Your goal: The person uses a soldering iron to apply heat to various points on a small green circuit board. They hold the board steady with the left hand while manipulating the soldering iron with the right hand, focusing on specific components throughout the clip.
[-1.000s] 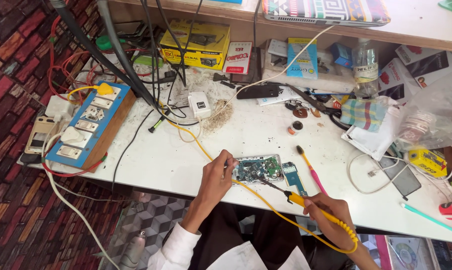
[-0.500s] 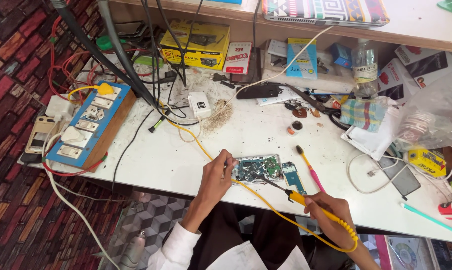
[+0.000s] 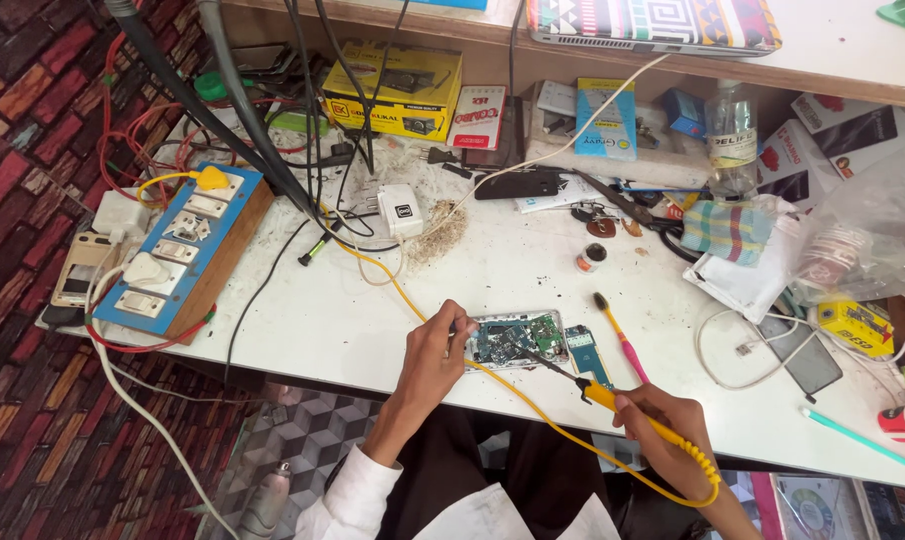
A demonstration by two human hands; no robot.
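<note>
The left hand (image 3: 435, 352) pinches the opened phone (image 3: 518, 339) at the tabletop's (image 3: 323, 310) near edge. The right hand (image 3: 670, 432) grips a yellow soldering iron (image 3: 613, 400), tip on its circuit board.

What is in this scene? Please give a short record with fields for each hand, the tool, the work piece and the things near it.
left hand: fingertips on the left edge of the opened phone
right hand: grips the yellow soldering iron
iron tip: on the phone's circuit board
brush: lies just right of the phone
solder spool: farther back on the table
switchboard: blue, at the left table edge
</note>
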